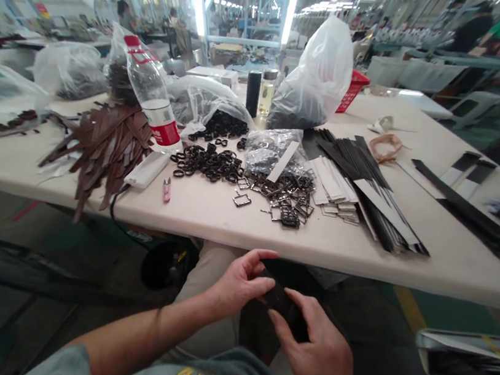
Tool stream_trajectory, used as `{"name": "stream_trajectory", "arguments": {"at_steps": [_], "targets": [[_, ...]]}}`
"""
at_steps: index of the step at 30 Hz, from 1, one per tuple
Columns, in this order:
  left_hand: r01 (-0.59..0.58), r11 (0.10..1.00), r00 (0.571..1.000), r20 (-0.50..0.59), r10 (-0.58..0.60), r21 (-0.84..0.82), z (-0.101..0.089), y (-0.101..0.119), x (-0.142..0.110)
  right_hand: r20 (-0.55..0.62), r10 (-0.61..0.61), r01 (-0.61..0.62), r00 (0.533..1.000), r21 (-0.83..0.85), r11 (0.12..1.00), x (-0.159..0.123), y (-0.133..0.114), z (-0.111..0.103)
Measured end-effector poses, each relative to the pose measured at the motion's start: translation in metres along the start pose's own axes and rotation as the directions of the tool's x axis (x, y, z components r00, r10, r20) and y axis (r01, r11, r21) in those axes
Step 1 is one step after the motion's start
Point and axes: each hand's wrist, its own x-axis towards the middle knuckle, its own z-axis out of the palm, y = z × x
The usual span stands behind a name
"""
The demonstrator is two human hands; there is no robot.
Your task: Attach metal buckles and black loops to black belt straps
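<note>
Below the table's front edge, over the lap, I grip a black strap (279,294) in both hands. My left hand (239,282) pinches its upper end between thumb and fingers, the index finger reaching out beyond it. My right hand (323,347) is closed round the lower part, and most of the strap there is hidden. Directly ahead on the table lies a heap of dark metal buckles (291,206), with one buckle (242,200) apart at its left. A pile of black strap loops (211,162) sits left of that. Black strips (383,215) and white strips (332,183) lie to the right.
Brown strips (101,148) overhang the front edge of the table (208,222) at left. A plastic bottle (153,99), a white block (147,170) with a cable and pink thread snips (166,190) stand or lie nearby. A large plastic bag (317,73) and a red basket (354,91) are behind.
</note>
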Motion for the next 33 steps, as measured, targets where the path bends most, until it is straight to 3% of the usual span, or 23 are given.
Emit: {"name": "stream_trajectory", "arguments": {"at_steps": [6, 13, 15, 18, 21, 23, 27, 33], "targets": [[-0.012, 0.999, 1.000, 0.008, 0.012, -0.037, -0.001, 0.001, 0.004, -0.074, -0.053, 0.052, 0.996, -0.020, 0.998, 0.005, 0.002, 0.003], [-0.188, 0.954, 0.982, 0.032, 0.186, 0.232, -0.009, 0.013, 0.037, -0.133, -0.018, 0.014, 0.991, -0.030, 0.999, 0.004, 0.015, 0.000], [-0.294, 0.850, 0.950, 0.041, 0.308, 0.438, -0.017, 0.021, 0.054, -0.131, -0.018, 0.014, 0.991, -0.030, 0.999, 0.002, 0.017, 0.001], [-0.379, 0.484, 0.863, 0.112, 0.493, 0.789, -0.033, 0.037, 0.075, -0.134, -0.016, 0.011, 0.991, -0.038, 0.999, 0.000, 0.021, 0.002], [-0.300, 0.164, 0.790, 0.149, 0.595, 0.940, -0.054, 0.054, 0.088, -0.145, -0.008, 0.000, 0.989, -0.053, 0.999, -0.002, 0.027, 0.005], [-0.217, 0.042, 0.791, 0.150, 0.594, 0.975, -0.069, 0.062, 0.093, -0.150, -0.007, -0.002, 0.989, -0.060, 0.998, -0.003, 0.031, 0.006], [-0.141, -0.079, 0.838, 0.161, 0.522, 0.987, -0.090, 0.061, 0.089, -0.140, -0.002, -0.006, 0.990, -0.054, 0.999, -0.003, 0.035, 0.009], [-0.221, -0.054, 0.828, 0.216, 0.517, 0.974, -0.106, 0.037, 0.056, -0.103, 0.053, -0.055, 0.993, -0.019, 0.998, -0.003, 0.036, 0.013]]}}
